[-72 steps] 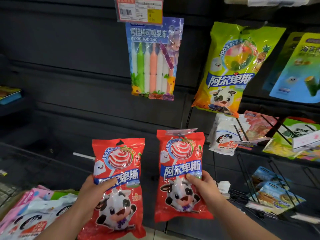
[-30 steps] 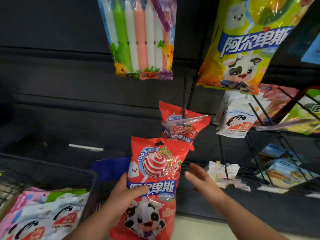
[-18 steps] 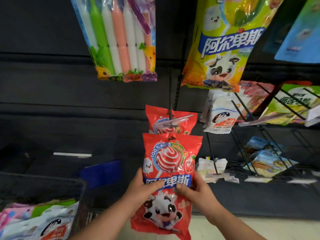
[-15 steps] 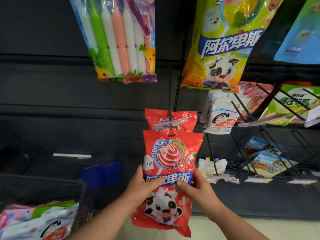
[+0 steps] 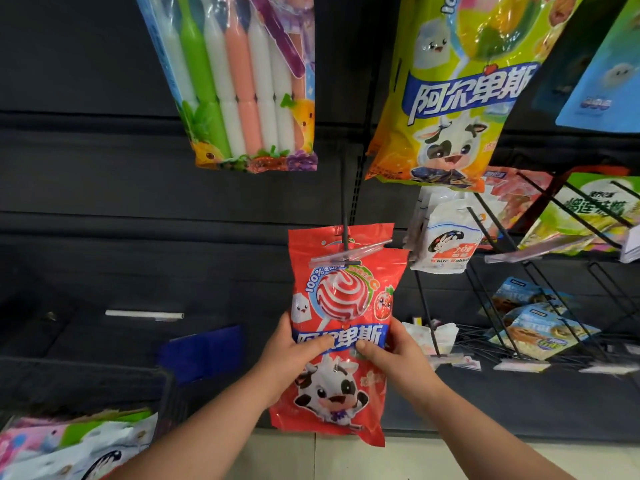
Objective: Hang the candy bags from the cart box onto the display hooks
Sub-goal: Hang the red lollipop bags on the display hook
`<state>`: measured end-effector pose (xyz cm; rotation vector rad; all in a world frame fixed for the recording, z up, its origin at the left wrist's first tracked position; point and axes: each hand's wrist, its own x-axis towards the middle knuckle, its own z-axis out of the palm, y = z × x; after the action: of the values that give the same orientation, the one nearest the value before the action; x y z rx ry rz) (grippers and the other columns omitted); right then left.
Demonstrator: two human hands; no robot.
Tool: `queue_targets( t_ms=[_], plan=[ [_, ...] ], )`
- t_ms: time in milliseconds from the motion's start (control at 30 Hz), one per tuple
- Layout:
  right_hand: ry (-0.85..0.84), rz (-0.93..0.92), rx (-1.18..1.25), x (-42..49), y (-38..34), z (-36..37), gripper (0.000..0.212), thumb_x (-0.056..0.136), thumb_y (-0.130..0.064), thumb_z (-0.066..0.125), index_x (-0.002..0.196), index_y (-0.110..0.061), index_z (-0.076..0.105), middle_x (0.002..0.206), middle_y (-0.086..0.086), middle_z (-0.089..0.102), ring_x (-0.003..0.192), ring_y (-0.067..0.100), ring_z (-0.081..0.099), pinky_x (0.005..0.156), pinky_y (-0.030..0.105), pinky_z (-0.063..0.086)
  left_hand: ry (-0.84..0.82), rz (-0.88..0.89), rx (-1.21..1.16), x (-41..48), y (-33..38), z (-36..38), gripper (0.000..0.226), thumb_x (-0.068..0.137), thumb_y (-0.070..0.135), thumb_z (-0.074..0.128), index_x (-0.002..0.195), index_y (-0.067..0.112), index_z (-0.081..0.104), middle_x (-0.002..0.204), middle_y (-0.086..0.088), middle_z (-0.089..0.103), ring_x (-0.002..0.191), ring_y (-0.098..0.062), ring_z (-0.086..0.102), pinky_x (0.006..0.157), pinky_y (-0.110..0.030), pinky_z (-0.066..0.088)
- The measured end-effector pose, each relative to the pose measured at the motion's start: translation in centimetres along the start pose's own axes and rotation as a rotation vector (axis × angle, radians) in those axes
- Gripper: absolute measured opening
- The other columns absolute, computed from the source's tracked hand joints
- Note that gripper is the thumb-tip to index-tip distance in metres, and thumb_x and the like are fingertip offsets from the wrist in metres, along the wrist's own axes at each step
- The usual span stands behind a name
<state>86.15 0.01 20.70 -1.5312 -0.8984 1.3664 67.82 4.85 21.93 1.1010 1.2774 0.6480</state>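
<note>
I hold a red lollipop candy bag [image 5: 341, 306] with a cow picture upright in both hands. My left hand [image 5: 291, 355] grips its left edge, thumb across the blue name band. My right hand [image 5: 394, 355] grips the right edge the same way. The bag's top edge reaches the tip of a black display hook [image 5: 345, 237] with a clear label strip. A second red bag [image 5: 367, 237] hangs on that hook right behind it. Whether the held bag's hole is over the hook tip is unclear. More candy bags [image 5: 79, 445] lie in the cart box at the lower left.
A pack of coloured jelly sticks [image 5: 239, 81] and a yellow-green candy bag [image 5: 457, 98] hang above. White rabbit candy bags [image 5: 446, 237] and several black wire hooks [image 5: 512, 271] with snack packs stand to the right. The black cart rim [image 5: 86, 367] is at the left.
The first red bag went onto the hook and my right hand let it go. Both hands then took the second bag and raised it up to the hook tip.
</note>
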Motion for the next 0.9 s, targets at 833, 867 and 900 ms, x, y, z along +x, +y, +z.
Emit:
queue_targets(
  t_ms=[833,867,900],
  plan=[
    [0.089,-0.023,-0.142,10.4,-1.0,-0.4,0.051,0.085,-0.016,0.07,0.13,-0.023,0.047,0.111,0.0,0.067,0.101,0.019,0.066,0.094,0.044,0.053,0.065,0.089,0.2,10.8,0.8,0.5,0.052,0.079,0.026,0.076,0.122,0.022,0.048,0.112,0.006,0.062,0.1,-0.012,0.06,0.083,-0.028,0.047],
    [0.093,-0.024,-0.142,10.8,-1.0,-0.4,0.05,0.085,-0.015,0.07,0.129,-0.022,0.048,0.113,0.002,0.067,0.102,0.02,0.066,0.095,0.045,0.053,0.057,0.106,0.2,11.3,0.8,0.5,0.053,0.078,0.027,0.077,0.124,0.02,0.05,0.113,0.006,0.064,0.1,-0.012,0.062,0.083,-0.027,0.048],
    [0.102,-0.025,-0.145,11.2,-1.0,-0.4,0.049,0.085,-0.015,0.07,0.128,-0.022,0.048,0.113,0.003,0.067,0.103,0.021,0.066,0.095,0.045,0.053,0.046,0.112,0.197,11.7,0.8,0.4,0.054,0.077,0.028,0.078,0.124,0.019,0.052,0.114,0.005,0.066,0.101,-0.013,0.063,0.084,-0.029,0.05]
  ],
)
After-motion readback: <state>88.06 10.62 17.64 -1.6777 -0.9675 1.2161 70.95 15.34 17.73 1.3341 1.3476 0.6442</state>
